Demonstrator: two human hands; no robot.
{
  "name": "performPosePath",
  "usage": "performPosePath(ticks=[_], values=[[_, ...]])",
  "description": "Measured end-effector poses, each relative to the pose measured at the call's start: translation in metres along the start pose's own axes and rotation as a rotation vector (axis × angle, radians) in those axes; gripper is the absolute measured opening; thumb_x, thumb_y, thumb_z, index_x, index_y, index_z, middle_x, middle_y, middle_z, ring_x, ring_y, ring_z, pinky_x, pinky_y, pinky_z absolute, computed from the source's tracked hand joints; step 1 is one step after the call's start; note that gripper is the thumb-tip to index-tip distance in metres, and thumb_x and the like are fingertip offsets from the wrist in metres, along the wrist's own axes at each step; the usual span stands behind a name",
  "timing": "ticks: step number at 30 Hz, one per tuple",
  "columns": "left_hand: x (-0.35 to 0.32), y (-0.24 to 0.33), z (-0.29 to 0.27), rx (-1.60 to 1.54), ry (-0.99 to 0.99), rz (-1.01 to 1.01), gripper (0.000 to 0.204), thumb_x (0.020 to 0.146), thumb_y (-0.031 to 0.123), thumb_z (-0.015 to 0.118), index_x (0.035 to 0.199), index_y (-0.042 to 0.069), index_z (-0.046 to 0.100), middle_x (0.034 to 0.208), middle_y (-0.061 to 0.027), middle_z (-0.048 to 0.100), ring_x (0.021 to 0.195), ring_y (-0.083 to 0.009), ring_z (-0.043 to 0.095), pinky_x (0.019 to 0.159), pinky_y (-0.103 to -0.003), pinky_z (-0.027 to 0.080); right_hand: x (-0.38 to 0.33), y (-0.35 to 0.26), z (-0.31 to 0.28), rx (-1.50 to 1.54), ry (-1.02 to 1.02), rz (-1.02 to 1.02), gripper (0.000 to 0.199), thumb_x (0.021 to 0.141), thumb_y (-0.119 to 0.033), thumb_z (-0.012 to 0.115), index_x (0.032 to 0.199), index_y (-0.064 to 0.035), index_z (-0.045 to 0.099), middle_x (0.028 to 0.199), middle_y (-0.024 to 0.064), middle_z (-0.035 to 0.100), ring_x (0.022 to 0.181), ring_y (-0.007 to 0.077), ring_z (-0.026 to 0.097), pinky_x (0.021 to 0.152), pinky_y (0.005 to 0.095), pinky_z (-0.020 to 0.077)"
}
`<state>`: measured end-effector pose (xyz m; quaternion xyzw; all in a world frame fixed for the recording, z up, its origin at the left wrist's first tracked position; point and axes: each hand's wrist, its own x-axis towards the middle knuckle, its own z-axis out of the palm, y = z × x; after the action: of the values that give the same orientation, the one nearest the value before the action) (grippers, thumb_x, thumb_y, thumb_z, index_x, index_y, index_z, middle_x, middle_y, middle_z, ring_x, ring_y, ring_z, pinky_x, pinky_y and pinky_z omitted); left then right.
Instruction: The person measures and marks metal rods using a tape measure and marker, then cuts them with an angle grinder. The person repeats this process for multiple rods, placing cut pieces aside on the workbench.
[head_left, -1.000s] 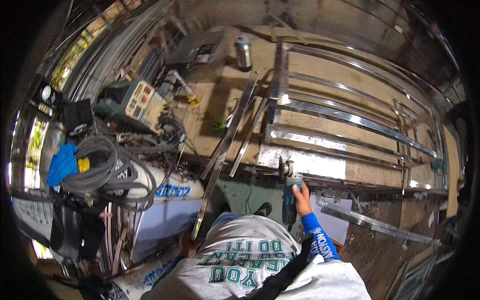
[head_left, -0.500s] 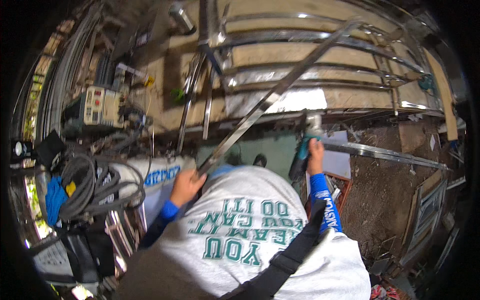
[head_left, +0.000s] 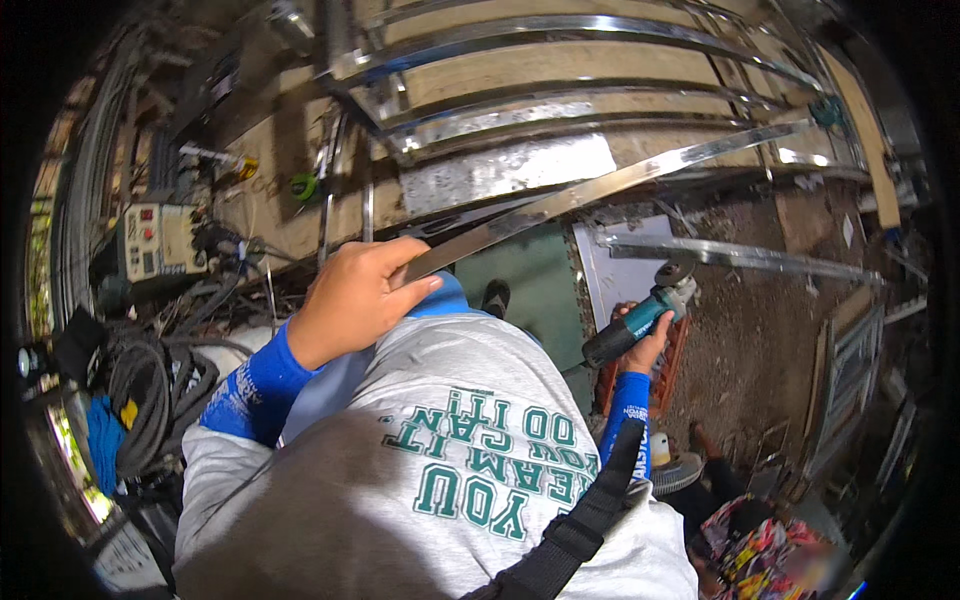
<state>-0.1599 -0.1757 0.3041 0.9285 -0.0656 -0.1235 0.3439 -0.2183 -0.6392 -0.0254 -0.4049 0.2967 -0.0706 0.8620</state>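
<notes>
My left hand (head_left: 355,300) is closed round the near end of a long, shiny metal tube (head_left: 610,190). From there the tube slants up to the right, its far end close to the right side of a metal frame (head_left: 560,35). In my right hand (head_left: 648,348) is a teal and black angle grinder (head_left: 632,322), gripped by its body with the disc end tilted up to the right. Grinder and tube are apart. Under the grinder stands a red crate (head_left: 672,365), partly hidden by my hand and sleeve.
A second metal tube (head_left: 750,256) lies across a white board (head_left: 615,265) on the right. On the left are a welding machine (head_left: 158,240) and coiled cables (head_left: 150,400). A green tape measure (head_left: 303,185) rests on the wooden surface. Another person (head_left: 755,540) is at the lower right.
The tube's far end has swung right and down, and my left hand has risen with its near end. The grinder has moved down and turned, its head now tilted to the right.
</notes>
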Motion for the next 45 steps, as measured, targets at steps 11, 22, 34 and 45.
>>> performPosePath(ticks=[11,22,34,45], values=[[0.042,-0.023,0.004,-0.085,-0.198,0.026,0.031,0.092,0.024,0.084,0.108,0.0,0.073,0.063,-0.0114,0.052,0.054,-0.0188,0.051,0.055,-0.038,0.043,-0.025,0.005,0.026,-0.035,0.196,-0.146,0.066,0.106,-0.067,0.053,0.118,-0.0032,0.064,0.093,0.0129,0.073,0.08,0.0294,0.075,0.072,0.0405,0.0639],[0.103,-0.098,0.045,-0.601,-0.704,-0.271,0.039,0.109,0.033,0.065,0.081,0.007,0.057,0.067,0.0032,0.056,0.052,-0.0049,0.052,0.048,-0.024,0.043,-0.013,0.002,0.091,-0.542,0.264,-0.353,0.053,0.099,-0.027,0.081,0.133,0.0013,0.052,0.115,0.0164,0.067,0.103,0.0253,0.068,0.094,0.0384,0.0551],[0.142,-0.149,0.089,-0.086,-0.45,-0.035,0.042,0.104,0.03,0.069,0.079,0.0,0.053,0.063,-0.0154,0.053,0.06,-0.0269,0.059,0.06,-0.047,0.045,-0.078,0.02,0.199,-1.293,-0.041,-0.398,0.072,0.085,-0.031,0.087,0.138,-0.0043,0.046,0.108,0.027,0.072,0.093,0.0497,0.072,0.077,0.0514,0.0571],[0.142,-0.15,0.091,-0.112,-0.414,-0.009,0.041,0.103,0.028,0.07,0.078,0.001,0.053,0.063,-0.0151,0.05,0.06,-0.0244,0.049,0.058,-0.043,0.041,-0.082,0.037,0.225,-1.354,-0.063,-0.357,0.072,0.085,-0.029,0.083,0.14,-0.0019,0.046,0.103,0.0247,0.071,0.076,0.0424,0.07,0.07,0.0499,0.0557]])
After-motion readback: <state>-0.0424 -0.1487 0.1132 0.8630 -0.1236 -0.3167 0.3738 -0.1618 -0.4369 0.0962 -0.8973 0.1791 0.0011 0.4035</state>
